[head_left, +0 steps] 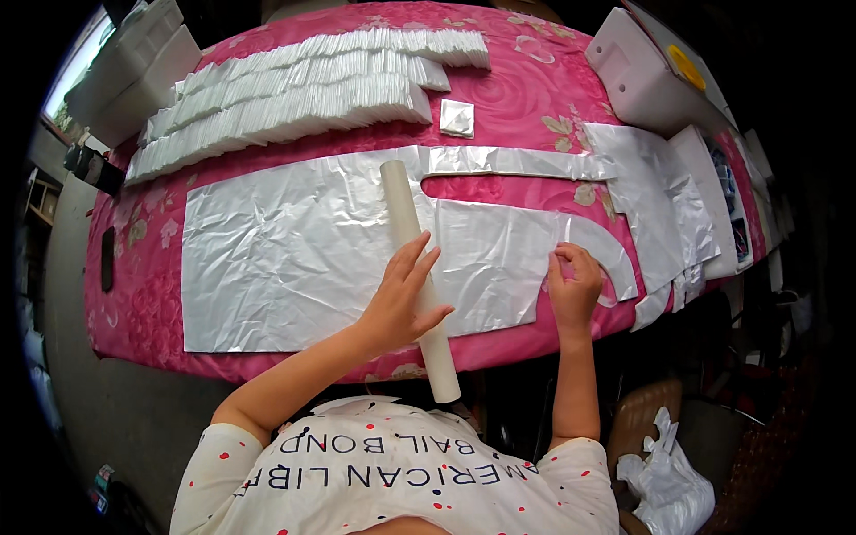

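A large silvery-white plastic sheet lies spread and wrinkled across the table, with a long cutout and strip-like parts toward the right. Across it, slanting toward my body, rests a pale roller tube; its near end sticks out past the table edge. My left hand lies on the tube with fingers spread, not wrapped round it. Over the sheet's right part, my right hand has thumb and fingertips pinched together at the film's edge. More of the same crumpled film lies farther right.
Three rows of folded white packets stand at the back left, near a single flat packet. White foam boxes occupy the far right. A dark bottle and a dark narrow object sit at the left edge of the pink tablecloth.
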`<move>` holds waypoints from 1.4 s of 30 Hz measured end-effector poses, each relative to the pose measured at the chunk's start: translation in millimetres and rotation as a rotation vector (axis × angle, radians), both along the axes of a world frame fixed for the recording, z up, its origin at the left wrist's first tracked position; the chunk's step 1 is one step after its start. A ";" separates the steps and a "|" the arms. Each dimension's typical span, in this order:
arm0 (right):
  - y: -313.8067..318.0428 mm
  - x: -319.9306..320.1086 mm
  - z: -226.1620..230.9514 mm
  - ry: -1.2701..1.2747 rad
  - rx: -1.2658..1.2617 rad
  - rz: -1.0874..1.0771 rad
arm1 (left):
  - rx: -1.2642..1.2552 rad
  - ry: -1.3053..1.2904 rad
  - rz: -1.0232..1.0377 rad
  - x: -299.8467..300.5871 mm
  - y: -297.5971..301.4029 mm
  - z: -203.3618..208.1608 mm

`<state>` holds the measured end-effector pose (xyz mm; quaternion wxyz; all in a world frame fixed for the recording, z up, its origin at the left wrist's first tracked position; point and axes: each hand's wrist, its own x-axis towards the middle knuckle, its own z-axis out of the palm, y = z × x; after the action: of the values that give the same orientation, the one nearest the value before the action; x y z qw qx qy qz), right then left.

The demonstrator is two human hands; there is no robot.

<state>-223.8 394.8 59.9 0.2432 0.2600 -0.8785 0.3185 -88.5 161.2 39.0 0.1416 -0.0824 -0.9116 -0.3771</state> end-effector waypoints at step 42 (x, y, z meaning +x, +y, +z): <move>-117.4 33.3 0.5 -1.129 0.337 0.378 | -0.460 -0.212 0.118 8.4 -25.4 -44.7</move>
<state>-190.5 277.5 60.4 -0.3641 0.2373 -0.8486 0.3016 -80.1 135.9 -5.7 0.0446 -0.0191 -0.9864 -0.1574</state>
